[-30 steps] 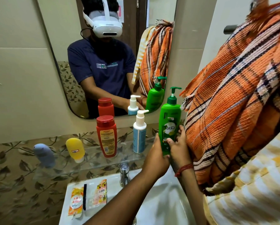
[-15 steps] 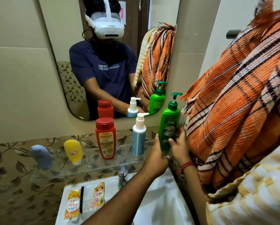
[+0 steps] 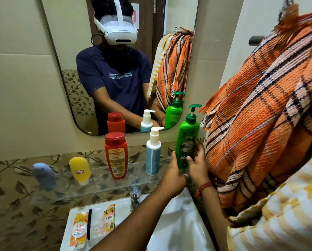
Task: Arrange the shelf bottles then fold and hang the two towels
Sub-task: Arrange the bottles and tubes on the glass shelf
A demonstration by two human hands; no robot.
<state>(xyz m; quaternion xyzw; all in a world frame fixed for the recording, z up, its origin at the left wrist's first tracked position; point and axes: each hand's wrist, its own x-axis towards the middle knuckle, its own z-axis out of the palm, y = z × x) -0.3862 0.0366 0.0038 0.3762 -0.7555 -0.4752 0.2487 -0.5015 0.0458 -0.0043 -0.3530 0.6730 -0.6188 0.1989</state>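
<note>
Both hands now set the green pump bottle down at the right end of the glass shelf; a second ago it was held slightly higher and nearer the blue-and-white pump bottle. The left hand cups its lower left side, fingers curled on it, and the right hand grasps the lower right. The orange towel and striped towel are still unfolded, so the bottle stage looks nearly done.
</note>
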